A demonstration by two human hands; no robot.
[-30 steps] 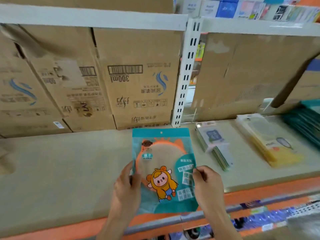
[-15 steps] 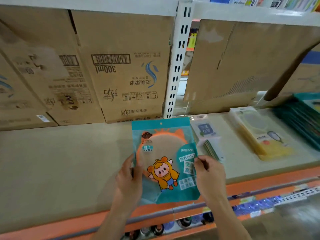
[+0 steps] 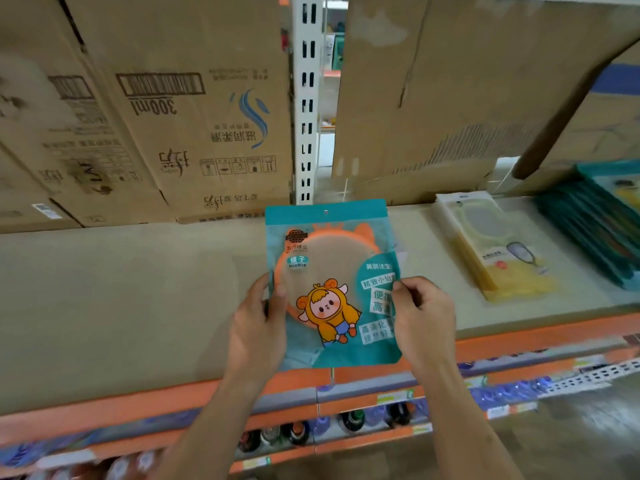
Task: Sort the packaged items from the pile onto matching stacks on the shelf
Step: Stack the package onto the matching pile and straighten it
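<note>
Mirror packet (image 3: pixel 332 271), centre frame, teal, showing orange disc and cartoon figure; being gripped at side edges by left hand (image 3: pixel 258 327), right hand (image 3: pixel 426 317).

Even, soft light; motion blur and wide-angle bending toward the edges.

Left of my left hand (image 3: pixel 258 327) the shelf board (image 3: pixel 138 289) lies wide and bare up to the cardboard boxes (image 3: pixel 173 116) that wall off its back, so a hand can pass there. Straight ahead, the mirror packet (image 3: pixel 332 289) I hold in both hands, my right hand (image 3: pixel 426 317) at its right edge, covers the foot of the white slotted upright (image 3: pixel 306 98). To the right a yellow stack (image 3: pixel 502 258) and, just beside it, a teal stack (image 3: pixel 595 230) take up the board, with a strip of bare board between my right hand and the yellow one.
</note>
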